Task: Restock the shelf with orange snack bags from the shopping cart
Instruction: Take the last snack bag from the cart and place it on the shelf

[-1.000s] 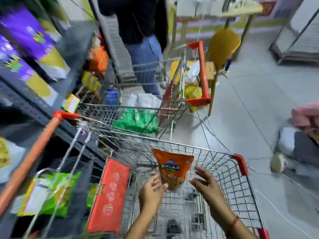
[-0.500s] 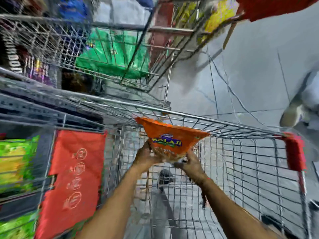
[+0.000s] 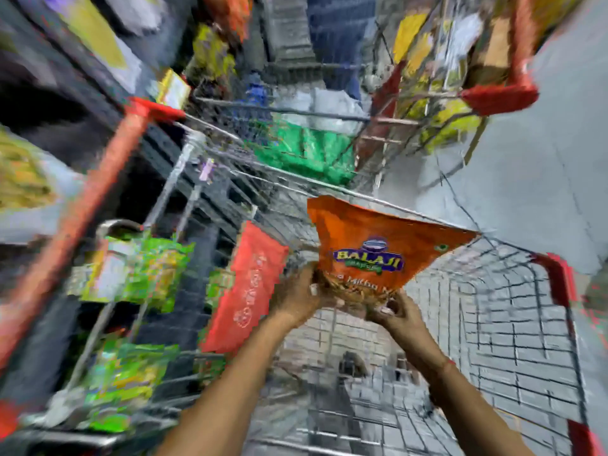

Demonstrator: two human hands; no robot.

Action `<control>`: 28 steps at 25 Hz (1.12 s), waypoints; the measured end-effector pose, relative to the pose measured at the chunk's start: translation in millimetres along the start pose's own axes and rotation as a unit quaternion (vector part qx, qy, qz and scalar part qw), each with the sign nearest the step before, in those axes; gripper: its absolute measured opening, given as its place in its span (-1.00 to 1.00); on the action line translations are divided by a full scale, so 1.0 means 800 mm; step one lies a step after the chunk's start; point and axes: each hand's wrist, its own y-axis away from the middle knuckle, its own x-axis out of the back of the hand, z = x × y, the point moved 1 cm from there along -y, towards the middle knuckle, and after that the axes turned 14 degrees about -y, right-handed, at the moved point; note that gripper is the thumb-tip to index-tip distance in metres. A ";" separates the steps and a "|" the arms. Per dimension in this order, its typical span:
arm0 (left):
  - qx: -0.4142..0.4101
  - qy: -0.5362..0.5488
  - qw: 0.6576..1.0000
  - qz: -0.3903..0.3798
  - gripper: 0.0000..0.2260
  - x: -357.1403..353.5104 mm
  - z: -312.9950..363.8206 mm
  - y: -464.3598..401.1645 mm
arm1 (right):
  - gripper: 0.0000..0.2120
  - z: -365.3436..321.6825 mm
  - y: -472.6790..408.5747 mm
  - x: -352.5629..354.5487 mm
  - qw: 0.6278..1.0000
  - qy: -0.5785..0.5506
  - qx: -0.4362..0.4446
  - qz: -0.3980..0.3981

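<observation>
An orange snack bag (image 3: 371, 232) with a blue and yellow logo is held up above the wire shopping cart (image 3: 513, 343). My left hand (image 3: 296, 297) grips its lower left corner and my right hand (image 3: 393, 311) grips its lower right corner. The bag's wide top edge tilts away from me, over the cart's far rim. The dark shelf (image 3: 65, 103) stands to the left, blurred, with yellow and purple bags on it. The cart's basket below my arms looks bare of bags.
A red seat flap (image 3: 246, 287) hangs on the cart's left side. Green snack packs (image 3: 138, 274) hang on a rack at left. A second cart (image 3: 309, 153) with green bags stands ahead, and a third cart with a red handle (image 3: 500, 97) at upper right. Grey floor lies to the right.
The view has swung up and left toward the shelf, heavily blurred. Both hands have kept hold of the orange bag and lifted it higher above the cart.
</observation>
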 end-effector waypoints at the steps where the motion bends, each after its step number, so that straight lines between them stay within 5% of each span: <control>1: -0.022 -0.004 0.999 0.037 -0.42 0.028 0.005 0.039 | -0.45 -0.026 0.025 -0.019 1.000 0.005 0.026 -0.011; 6: -0.064 -0.068 0.953 0.288 -0.38 0.181 0.028 0.289 | -0.44 -0.148 0.176 -0.147 0.970 0.008 0.203 -0.136; 10: -0.073 -0.075 0.862 0.495 -0.39 0.272 0.031 0.517 | -0.54 -0.243 0.335 -0.279 0.903 -0.051 0.317 -0.285; 14: -0.043 -0.131 0.752 0.645 -0.41 0.305 0.023 0.711 | -0.38 -0.297 0.473 -0.379 0.807 -0.025 0.393 -0.439; 19: 0.050 -0.111 0.663 0.739 -0.48 0.325 -0.020 0.837 | -0.36 -0.312 0.561 -0.491 0.735 0.014 0.427 -0.526; 28: 0.167 -0.047 0.677 0.715 -0.51 0.388 -0.100 0.834 | -0.52 -0.310 0.529 -0.617 0.696 0.101 0.406 -0.584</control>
